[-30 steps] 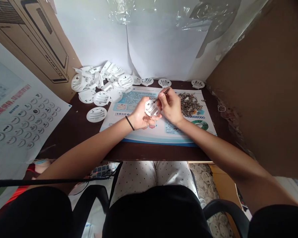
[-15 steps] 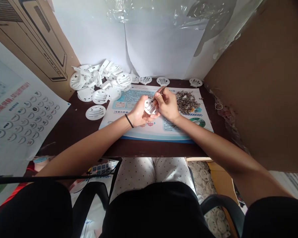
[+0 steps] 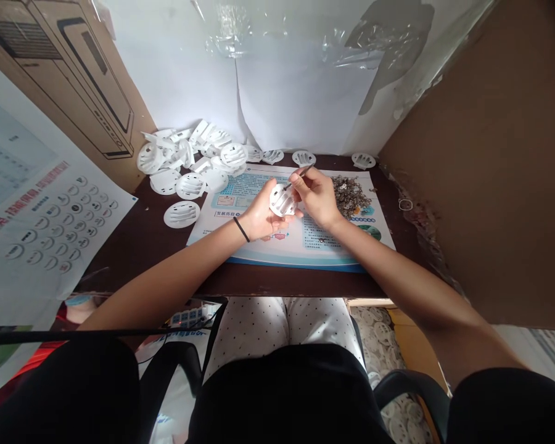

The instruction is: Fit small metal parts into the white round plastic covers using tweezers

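The dark wooden desk [image 3: 139,259] gives you a strip of open surface along its near edge, in front of the printed paper mat [image 3: 300,253]. On your right, a narrower strip of desk runs to the cardboard wall [image 3: 472,154], with a rubber band [image 3: 405,204] lying by the wall. On your left, the desk holds a heap of white plastic discs [image 3: 176,157] and a loose disc [image 3: 181,214] set apart from them. A poster [image 3: 50,209] leans in at the left edge of the desk.

Both forearms reach forward and inward from the near edge, meeting over the middle of the mat, with a black wristband [image 3: 241,229] on your left wrist. Your left hand [image 3: 259,216] is curled, palm up, with the fingers closed around a slotted white plastic disc [image 3: 282,200], which sits upright in the cup of the hand, its slotted face turned toward your right hand. Your right hand [image 3: 317,197] is just beside it, thumb and forefinger pinched narrow on thin tweezers [image 3: 300,176]. The tweezers slant down and left, their tip right by the disc's upper edge; whether they touch it is too small to tell. A pile of small metal pieces [image 3: 349,196] lies on the mat just past your right hand.
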The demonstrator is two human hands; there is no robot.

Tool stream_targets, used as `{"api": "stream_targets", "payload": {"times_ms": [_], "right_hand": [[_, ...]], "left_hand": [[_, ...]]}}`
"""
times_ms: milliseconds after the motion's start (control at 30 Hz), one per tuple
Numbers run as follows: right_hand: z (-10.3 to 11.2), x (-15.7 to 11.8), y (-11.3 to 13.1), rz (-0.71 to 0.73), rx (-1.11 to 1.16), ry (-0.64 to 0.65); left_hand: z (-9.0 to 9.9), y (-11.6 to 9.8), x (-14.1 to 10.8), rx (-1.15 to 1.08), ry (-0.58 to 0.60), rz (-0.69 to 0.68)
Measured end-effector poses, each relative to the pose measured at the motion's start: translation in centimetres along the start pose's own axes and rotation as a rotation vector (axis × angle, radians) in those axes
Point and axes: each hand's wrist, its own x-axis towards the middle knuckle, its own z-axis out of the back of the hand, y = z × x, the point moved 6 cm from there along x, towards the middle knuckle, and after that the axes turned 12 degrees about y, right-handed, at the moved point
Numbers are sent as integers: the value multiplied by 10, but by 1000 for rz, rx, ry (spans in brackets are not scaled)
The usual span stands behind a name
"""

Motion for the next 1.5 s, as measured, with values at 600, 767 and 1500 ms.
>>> {"api": "stream_targets", "payload": {"times_ms": [600, 767, 1500], "right_hand": [[2, -3, -2, -76, 37, -52], [1, -4, -1, -64, -9, -45], [-9, -12, 2, 23, -156, -52]], "left_hand": [[-14, -2, -10, -29, 108, 40], [-10, 0, -8, 8, 62, 51], [-3, 5, -2, 61, -12, -69]]}}
